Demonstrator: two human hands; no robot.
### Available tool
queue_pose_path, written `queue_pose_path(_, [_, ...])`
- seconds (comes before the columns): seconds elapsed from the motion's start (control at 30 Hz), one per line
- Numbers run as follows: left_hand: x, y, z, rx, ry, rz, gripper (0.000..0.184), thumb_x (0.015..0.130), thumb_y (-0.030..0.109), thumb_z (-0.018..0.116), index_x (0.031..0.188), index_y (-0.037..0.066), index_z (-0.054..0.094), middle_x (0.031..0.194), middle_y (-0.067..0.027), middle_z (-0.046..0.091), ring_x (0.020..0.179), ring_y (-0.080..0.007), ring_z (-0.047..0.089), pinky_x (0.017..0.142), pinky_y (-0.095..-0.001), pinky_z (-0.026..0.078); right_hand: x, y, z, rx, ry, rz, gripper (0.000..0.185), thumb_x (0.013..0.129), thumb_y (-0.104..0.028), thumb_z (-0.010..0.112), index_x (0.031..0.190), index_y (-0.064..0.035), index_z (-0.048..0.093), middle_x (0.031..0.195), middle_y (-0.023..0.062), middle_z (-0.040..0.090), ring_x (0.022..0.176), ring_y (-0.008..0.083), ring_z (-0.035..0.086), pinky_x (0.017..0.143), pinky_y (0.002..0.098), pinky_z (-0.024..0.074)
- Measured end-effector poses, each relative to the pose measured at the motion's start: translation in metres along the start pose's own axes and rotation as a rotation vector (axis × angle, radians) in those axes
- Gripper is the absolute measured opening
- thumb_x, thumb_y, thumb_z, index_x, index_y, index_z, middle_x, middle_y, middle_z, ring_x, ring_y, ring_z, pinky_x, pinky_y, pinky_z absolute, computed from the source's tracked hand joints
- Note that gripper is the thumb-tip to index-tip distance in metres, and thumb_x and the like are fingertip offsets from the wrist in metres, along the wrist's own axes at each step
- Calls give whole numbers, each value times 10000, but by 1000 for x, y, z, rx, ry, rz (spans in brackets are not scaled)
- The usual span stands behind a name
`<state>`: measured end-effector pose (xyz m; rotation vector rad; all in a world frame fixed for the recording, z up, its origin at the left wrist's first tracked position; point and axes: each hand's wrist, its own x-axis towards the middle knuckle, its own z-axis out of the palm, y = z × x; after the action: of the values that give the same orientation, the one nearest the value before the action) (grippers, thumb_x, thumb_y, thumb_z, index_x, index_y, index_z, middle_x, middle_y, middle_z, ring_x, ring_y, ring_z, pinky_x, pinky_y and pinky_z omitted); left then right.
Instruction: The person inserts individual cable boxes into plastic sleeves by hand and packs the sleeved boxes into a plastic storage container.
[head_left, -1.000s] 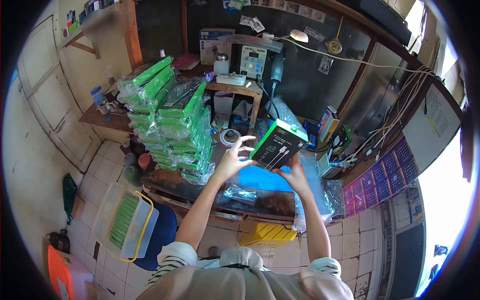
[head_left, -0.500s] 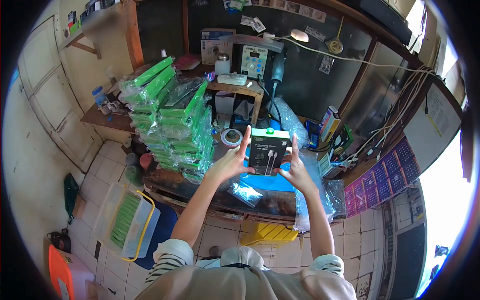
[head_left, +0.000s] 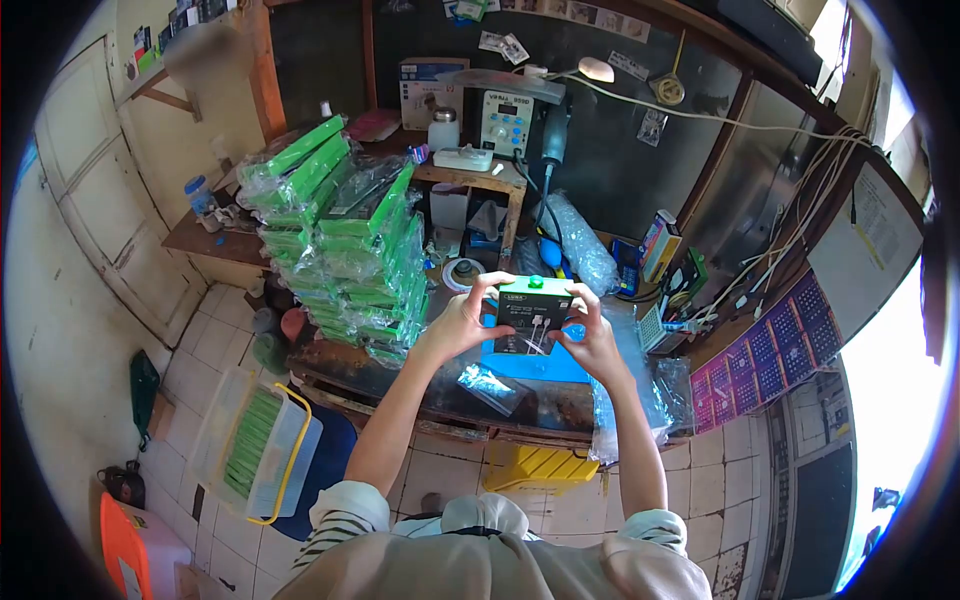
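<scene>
A black box with a green top edge (head_left: 532, 318) and a printed cable picture is held upright between both hands, above the blue mat (head_left: 535, 366). My left hand (head_left: 465, 325) grips its left side, fingers at the upper corner and thumb on the front. At the right side, my right hand (head_left: 590, 340) holds it the same way, with fingers curled at the upper corner. A small clear plastic bag (head_left: 490, 385) lies on the desk just below the mat. Left of my hands rises a tall stack of plastic-wrapped green boxes (head_left: 345, 240).
Bubble wrap (head_left: 582, 245) and a hot-air station (head_left: 507, 122) are behind the box. Clear plastic sheets (head_left: 630, 400) hang over the desk's front right edge. A bin of green packs (head_left: 250, 440) is at lower left, and a yellow crate (head_left: 540, 466) is below the desk.
The box was tilted at the right, then came left and upright between both hands. It is now slightly lower, with the fingers curled onto its upper corners. The small plastic bag has shifted slightly.
</scene>
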<state>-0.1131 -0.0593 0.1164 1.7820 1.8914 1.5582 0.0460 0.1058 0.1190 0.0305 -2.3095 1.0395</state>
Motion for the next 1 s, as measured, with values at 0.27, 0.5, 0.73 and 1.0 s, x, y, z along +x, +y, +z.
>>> queue_pose_path(0.27, [0, -1, 3, -222, 221, -32, 738, 618, 57, 759, 1190, 101, 295, 1132, -99, 496, 948, -200, 578, 793, -315, 495, 0, -1, 9, 181, 192, 101, 789, 691, 13, 670, 1330, -105, 223, 1057, 131, 543, 928, 190, 556, 772, 315, 478])
queue_pose_path(0.5, [0, 14, -6, -201, 24, -173, 955, 605, 27, 752, 1343, 194, 170, 1043, -112, 538, 875, -177, 581, 803, -314, 479, -5, 11, 10, 325, 87, 312, 726, 693, -29, 687, 1306, -97, 304, 987, 108, 607, 915, 172, 578, 794, 309, 461])
queue_pose_path(0.73, [1, 8, -6, -129, 7, -111, 741, 630, 32, 725, 1263, 141, 355, 974, -86, 599, 864, -162, 599, 805, -307, 481, 2, -4, 4, 311, 62, 250, 807, 688, -14, 682, 1351, -142, 240, 1013, 112, 589, 912, 174, 572, 836, 327, 460])
queue_pose_path(1.0, [-1, 11, -7, -6, 65, -5, 378, 670, 47, 707, 1020, 55, 564, 991, -54, 613, 894, -145, 597, 798, -270, 481, 4, -7, 3, 247, -3, 190, 691, 707, 28, 636, 1307, -155, 345, 1022, 96, 574, 947, 184, 562, 825, 336, 476])
